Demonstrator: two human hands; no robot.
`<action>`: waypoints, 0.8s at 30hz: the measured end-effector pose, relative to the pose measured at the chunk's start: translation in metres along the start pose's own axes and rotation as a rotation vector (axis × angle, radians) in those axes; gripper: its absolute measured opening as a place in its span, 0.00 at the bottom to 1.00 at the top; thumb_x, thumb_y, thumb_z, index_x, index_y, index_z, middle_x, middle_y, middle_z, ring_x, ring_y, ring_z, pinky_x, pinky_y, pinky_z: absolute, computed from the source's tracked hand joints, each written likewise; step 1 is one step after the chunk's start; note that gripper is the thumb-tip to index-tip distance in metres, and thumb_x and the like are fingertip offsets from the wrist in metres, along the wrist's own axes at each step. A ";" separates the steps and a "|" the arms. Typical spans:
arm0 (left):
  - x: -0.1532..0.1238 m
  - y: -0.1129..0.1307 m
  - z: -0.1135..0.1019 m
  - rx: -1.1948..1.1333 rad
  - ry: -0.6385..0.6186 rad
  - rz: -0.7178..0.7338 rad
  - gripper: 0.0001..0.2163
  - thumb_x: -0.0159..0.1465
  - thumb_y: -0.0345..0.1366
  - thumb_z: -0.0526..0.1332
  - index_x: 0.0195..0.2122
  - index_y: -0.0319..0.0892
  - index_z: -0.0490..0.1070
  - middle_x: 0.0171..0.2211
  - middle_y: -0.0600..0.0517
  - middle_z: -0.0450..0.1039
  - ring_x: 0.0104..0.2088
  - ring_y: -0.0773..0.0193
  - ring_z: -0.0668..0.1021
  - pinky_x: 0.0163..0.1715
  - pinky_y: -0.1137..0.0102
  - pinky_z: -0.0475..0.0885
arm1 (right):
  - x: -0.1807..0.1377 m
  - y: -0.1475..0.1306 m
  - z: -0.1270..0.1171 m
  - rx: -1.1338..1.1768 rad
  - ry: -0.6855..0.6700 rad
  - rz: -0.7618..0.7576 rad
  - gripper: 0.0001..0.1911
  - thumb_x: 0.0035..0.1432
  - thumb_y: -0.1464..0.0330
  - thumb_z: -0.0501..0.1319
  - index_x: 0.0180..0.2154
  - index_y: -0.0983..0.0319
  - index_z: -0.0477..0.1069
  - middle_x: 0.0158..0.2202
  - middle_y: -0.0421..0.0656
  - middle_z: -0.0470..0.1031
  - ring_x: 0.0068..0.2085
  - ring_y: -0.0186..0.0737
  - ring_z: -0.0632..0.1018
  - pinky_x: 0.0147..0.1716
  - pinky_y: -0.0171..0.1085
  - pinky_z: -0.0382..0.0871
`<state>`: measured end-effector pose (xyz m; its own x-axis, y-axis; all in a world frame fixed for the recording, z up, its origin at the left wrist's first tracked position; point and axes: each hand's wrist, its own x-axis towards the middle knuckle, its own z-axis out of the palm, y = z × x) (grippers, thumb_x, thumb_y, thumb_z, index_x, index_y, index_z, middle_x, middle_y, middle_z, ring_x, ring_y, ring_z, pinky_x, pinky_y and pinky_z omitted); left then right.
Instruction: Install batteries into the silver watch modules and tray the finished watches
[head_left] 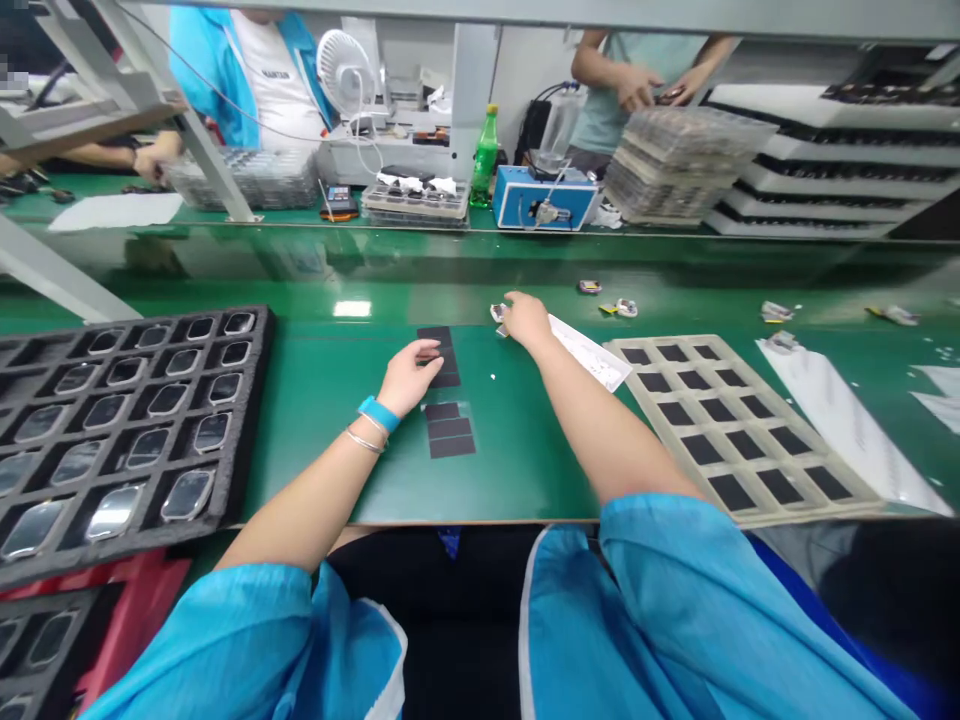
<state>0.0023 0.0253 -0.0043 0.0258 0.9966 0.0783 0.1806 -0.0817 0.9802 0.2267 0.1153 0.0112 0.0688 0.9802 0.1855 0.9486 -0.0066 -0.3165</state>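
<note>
My left hand (409, 378) rests on the green workbench (330, 440), its fingertips over a strip of dark rectangular pads (439, 355) and seemingly pinching a small reddish-brown part (430, 352). A blue wristband (379, 413) and a thin bracelet circle that wrist. My right hand (527, 320) reaches farther out, curled down beside a small silvery part (498, 314); anything inside its fingers is hidden. A white printed sheet (589, 352) lies just right of it. Nearer me sit several more dark pads (448, 437).
A black foam tray (255, 340) of glossy rounded glass pieces lies at left. A beige grid tray (739, 420) with dark squares lies at right. Small parts dot the green belt beyond. Co-workers, stacked trays, a blue machine and a green bottle stand behind it.
</note>
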 end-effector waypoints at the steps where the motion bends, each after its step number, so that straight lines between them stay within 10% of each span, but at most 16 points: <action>1: -0.002 -0.004 0.000 0.031 0.024 0.053 0.12 0.52 0.32 0.67 0.39 0.40 0.77 0.36 0.46 0.79 0.40 0.58 0.79 0.46 0.60 0.73 | 0.004 -0.003 0.002 0.006 -0.007 0.031 0.22 0.61 0.72 0.54 0.55 0.71 0.71 0.55 0.58 0.74 0.57 0.53 0.74 0.57 0.45 0.64; 8: -0.009 -0.007 -0.016 0.046 0.057 0.209 0.14 0.57 0.39 0.67 0.43 0.41 0.76 0.36 0.47 0.79 0.38 0.61 0.80 0.42 0.65 0.76 | 0.019 -0.025 0.008 0.145 -0.057 0.094 0.22 0.51 0.73 0.64 0.50 0.71 0.73 0.50 0.58 0.77 0.52 0.52 0.77 0.52 0.44 0.69; 15: -0.026 0.006 -0.001 -0.360 -0.231 0.055 0.29 0.56 0.46 0.70 0.58 0.43 0.70 0.54 0.43 0.75 0.53 0.55 0.78 0.52 0.61 0.74 | -0.092 -0.055 -0.012 0.868 0.109 -0.341 0.21 0.47 0.68 0.68 0.45 0.61 0.70 0.44 0.44 0.80 0.41 0.39 0.81 0.43 0.39 0.76; 24: -0.033 0.011 -0.003 -0.391 -0.219 0.157 0.23 0.50 0.39 0.75 0.48 0.45 0.77 0.51 0.47 0.77 0.52 0.54 0.78 0.56 0.59 0.72 | -0.147 -0.050 -0.019 0.829 0.259 -0.516 0.04 0.57 0.69 0.65 0.37 0.57 0.76 0.48 0.44 0.80 0.47 0.42 0.80 0.46 0.45 0.77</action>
<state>0.0006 -0.0084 0.0040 0.2372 0.9434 0.2318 -0.2250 -0.1787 0.9578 0.1756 -0.0318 0.0173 -0.1306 0.7509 0.6474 0.3739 0.6421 -0.6693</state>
